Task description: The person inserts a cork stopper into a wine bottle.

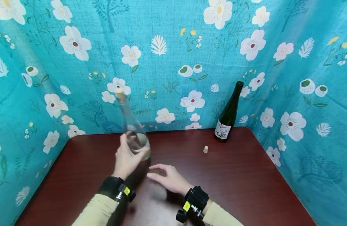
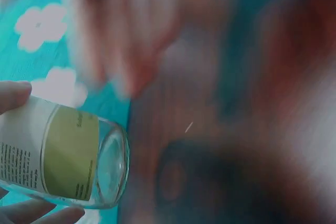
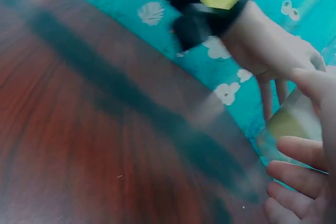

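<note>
A clear glass bottle [image 1: 134,121] with a cork [image 1: 120,95] in its neck leans away to the left in the head view, slightly blurred. My left hand [image 1: 128,158] grips it round the lower body, and its base appears raised off the table. A pale and olive-green label [image 2: 71,153] shows on the bottle in the left wrist view. Just right of the bottle is my right hand [image 1: 170,180], fingers loosely bent and holding nothing. That hand's fingers [image 3: 299,174] also appear in the right wrist view, near the bottle's label.
Toward the back right of the dark red-brown table [image 1: 232,175] stands a dark green bottle [image 1: 229,114] with a white label. A small loose cork [image 1: 205,149] stands on the table left of it. Blue flowered cloth [image 1: 167,78] hangs behind and at both sides.
</note>
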`<state>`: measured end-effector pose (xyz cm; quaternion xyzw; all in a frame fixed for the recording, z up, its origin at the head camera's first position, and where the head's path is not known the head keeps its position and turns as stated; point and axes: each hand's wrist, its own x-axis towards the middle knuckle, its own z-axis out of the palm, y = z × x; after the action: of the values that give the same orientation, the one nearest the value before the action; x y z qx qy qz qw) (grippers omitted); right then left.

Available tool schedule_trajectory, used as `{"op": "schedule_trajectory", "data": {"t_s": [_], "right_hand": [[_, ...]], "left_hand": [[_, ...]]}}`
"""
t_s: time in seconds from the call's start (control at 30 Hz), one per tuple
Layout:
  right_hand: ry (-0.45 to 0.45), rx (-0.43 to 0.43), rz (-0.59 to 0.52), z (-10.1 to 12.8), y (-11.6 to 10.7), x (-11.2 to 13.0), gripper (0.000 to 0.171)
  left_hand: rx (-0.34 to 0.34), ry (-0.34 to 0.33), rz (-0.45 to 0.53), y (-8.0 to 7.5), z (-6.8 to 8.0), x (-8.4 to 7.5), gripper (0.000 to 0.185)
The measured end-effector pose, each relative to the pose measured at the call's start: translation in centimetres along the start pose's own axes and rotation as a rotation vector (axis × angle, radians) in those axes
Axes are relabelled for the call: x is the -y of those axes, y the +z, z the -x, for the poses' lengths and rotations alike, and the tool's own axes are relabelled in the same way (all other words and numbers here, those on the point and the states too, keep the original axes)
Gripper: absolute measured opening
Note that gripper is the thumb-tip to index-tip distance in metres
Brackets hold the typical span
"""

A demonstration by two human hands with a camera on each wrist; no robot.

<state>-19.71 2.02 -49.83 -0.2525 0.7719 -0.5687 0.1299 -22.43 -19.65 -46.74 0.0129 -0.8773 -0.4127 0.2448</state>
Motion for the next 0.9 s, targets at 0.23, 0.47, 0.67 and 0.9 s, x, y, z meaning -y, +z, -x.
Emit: {"op": "schedule_trajectory", "data": {"t_s": [0.23, 0.47, 0.67, 0.9], "right_hand": [[0.018, -0.008, 0.089, 2.0, -3.2, -0.2, 0.037], [0.037, -0.464, 0.036, 4.3, -13.4, 1.5, 0.046], [0.114, -0.751, 0.059, 5.7, -20.0, 1.9, 0.060], [0.186, -0.885, 0.126, 5.8, -22.6, 1.7, 0.080]], "left_hand": [[0.046, -0.116, 0.010, -4.3, -3.3, 3.3, 0.095], [0.051, -0.170, -0.022, -5.4, -3.1, 6.7, 0.091], [-0.004, -0.191, -0.020, -5.4, -3.1, 8.5, 0.095], [0.005, -0.234, -0.035, -5.1, -3.2, 9.1, 0.098]]}}
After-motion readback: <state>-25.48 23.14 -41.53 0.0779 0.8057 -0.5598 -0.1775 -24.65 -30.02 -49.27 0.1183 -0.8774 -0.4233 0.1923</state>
